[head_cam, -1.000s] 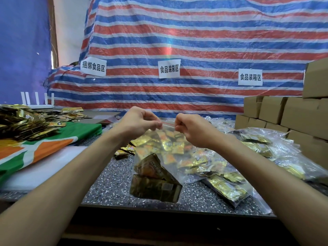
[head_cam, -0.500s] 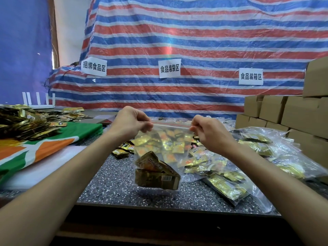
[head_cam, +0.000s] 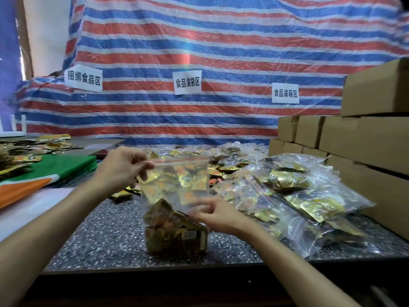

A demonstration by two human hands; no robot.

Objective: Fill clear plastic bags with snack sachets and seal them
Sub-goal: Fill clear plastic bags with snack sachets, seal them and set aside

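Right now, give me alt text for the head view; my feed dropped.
The left hand pinches the top corner of a clear bag of gold sachets over a speckled table; the right hand reaches its lower front. Filled bags and cardboard boxes sit at right.

Bench surroundings, head view.
Red, white and blue striped tarp hangs behind the speckled table; three white paper signs with printed characters are fixed to it, well apart. Brown cardboard boxes stacked at right. Green, orange and white cloth lies at left, white pronged device beyond it.
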